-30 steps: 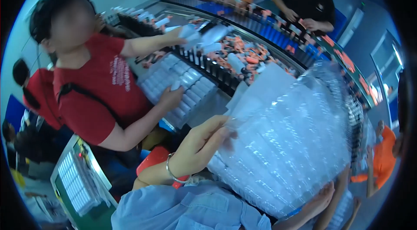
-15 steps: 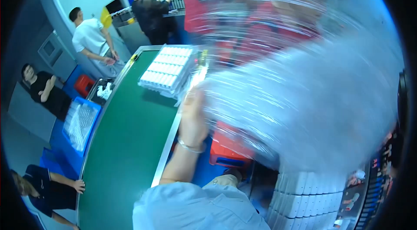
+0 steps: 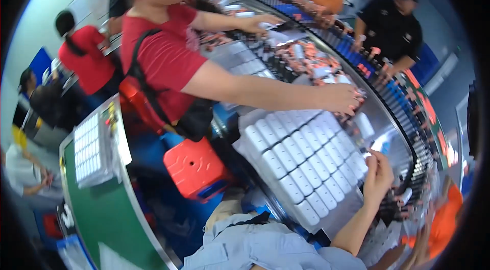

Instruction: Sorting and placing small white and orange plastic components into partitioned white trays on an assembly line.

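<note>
My right hand (image 3: 377, 177) is beside the right edge of a clear plastic tray filled with rows of white rectangular cases (image 3: 311, 163). Its fingers are curled together at the tips; whatever they may hold is too small and blurred to name. A loose white case (image 3: 363, 126) lies just beyond that hand. My left hand is out of sight. At the lower left, a pale translucent sheet (image 3: 115, 257) shows over the green table.
A person in red (image 3: 163, 60) reaches across the tray toward loose orange and white parts (image 3: 306, 60). A curved conveyor (image 3: 393, 96) runs behind, with other workers beside it. A red stool (image 3: 194, 168) stands left of the tray; the green table (image 3: 102, 214) holds another filled tray (image 3: 88, 150).
My view has swung right, from the green table to the workbench. The large clear plastic sheets that filled the view beside my raised hand are gone from there. My right hand now shows.
</note>
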Motion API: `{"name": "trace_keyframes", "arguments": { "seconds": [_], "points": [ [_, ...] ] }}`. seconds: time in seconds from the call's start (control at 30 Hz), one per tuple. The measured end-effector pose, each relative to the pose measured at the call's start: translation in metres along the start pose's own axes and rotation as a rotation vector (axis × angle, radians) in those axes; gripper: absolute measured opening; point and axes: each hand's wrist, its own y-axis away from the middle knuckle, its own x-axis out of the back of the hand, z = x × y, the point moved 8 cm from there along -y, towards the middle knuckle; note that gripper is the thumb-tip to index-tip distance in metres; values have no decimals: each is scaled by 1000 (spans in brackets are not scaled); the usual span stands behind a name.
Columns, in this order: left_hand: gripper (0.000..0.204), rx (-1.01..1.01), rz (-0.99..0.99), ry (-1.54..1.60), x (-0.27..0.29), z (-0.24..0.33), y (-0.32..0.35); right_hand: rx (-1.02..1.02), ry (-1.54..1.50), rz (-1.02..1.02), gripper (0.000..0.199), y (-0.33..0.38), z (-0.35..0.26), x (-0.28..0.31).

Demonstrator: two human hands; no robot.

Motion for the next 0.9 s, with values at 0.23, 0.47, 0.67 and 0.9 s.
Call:
{"name": "trace_keyframes", "arguments": {
  "seconds": [0.23,0.47,0.67,0.9],
  "points": [
    [21,-252,-689,809,-87,379,69,-61,287,-255,15,2,69,-33],
    [16,-1745,-1272,1367,-2,713,272,-255,394,-541,28,6,121,-58],
    [15,-1981,-1020,1406,-45,802,390,-234,547,-278,24,-9,81,-33],
    [26,-2124,-1362,977,-83,827,448,-338,511,131,30,-59,87,-28]
  ]
}}
